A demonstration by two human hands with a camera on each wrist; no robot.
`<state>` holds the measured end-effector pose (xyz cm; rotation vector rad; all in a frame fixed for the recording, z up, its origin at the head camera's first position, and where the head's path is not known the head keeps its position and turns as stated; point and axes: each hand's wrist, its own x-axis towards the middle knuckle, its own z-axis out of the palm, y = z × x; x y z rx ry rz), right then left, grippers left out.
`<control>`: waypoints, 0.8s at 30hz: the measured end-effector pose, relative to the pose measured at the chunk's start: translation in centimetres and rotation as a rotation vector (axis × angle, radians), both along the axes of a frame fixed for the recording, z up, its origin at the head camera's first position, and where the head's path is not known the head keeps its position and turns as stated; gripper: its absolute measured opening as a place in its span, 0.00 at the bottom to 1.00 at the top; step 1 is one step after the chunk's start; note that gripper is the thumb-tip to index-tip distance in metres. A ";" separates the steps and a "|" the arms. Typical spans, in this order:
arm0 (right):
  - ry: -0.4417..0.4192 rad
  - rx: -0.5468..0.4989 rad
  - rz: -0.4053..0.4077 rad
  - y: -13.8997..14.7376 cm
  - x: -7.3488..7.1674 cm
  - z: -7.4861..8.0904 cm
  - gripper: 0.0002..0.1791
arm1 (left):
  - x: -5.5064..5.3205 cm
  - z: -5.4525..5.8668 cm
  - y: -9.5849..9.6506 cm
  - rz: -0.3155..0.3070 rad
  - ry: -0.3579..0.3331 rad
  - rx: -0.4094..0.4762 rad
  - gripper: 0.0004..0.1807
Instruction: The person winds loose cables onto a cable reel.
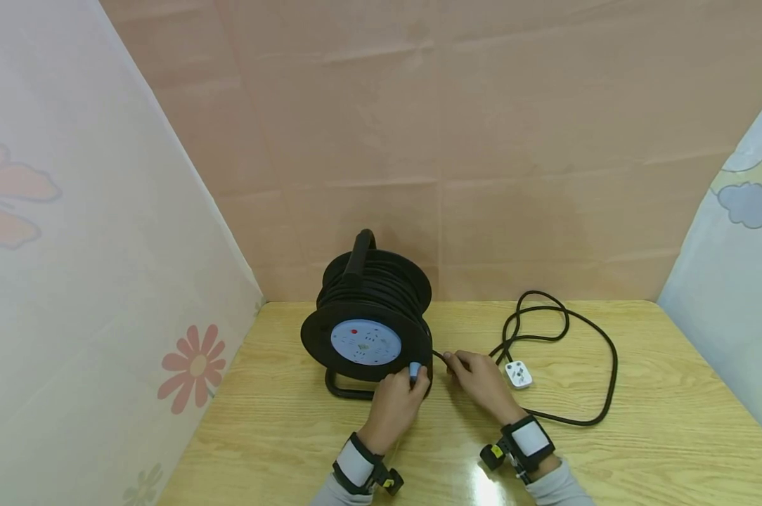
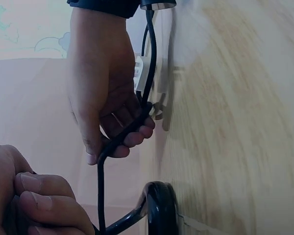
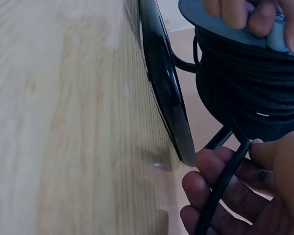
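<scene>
Left hand (image 1: 396, 398) grips the knob (image 1: 415, 369), partly hiding it; right hand (image 1: 480, 381) pinches the cable (image 1: 614, 365), covering a stretch of it, just beside the reel (image 1: 319, 339) on the bench (image 1: 261, 422); panel (image 1: 365, 342) markings are too small to read.

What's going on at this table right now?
A person is working at a black cable reel that stands on the wooden table. Their left hand grips the light blue knob on the reel's front disc, while their right hand holds the black cable just beside the reel. Many turns are wound on the drum; a loose length lies looped on the table to the right, with its white plug near the right hand.
</scene>
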<state>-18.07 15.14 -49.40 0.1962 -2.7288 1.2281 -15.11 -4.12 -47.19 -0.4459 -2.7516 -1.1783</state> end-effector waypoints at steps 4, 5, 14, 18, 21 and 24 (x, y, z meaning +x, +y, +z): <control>0.007 0.014 -0.010 0.2 -0.2 -0.2 0.20 | 0.0 -0.3 -0.2 0.001 0.000 0.004 0.26; 0.013 0.017 -0.011 0.2 -0.2 -0.3 0.19 | 0.0 -0.3 -0.3 0.001 -0.003 0.006 0.26; 0.152 0.009 -0.048 0.9 -0.8 -0.7 0.08 | -0.2 -1.2 -0.7 0.022 0.000 -0.043 0.26; 0.180 0.032 -0.100 1.5 -0.8 -0.7 0.07 | -0.2 -1.3 -0.9 0.025 -0.002 -0.048 0.26; 0.180 0.038 -0.128 1.9 -0.8 -0.6 0.07 | -0.2 -1.3 -0.9 0.026 -0.005 -0.049 0.26; 0.196 0.050 -0.145 2.1 -0.8 -0.5 0.07 | -0.1 -1.2 -0.9 0.026 -0.006 -0.051 0.26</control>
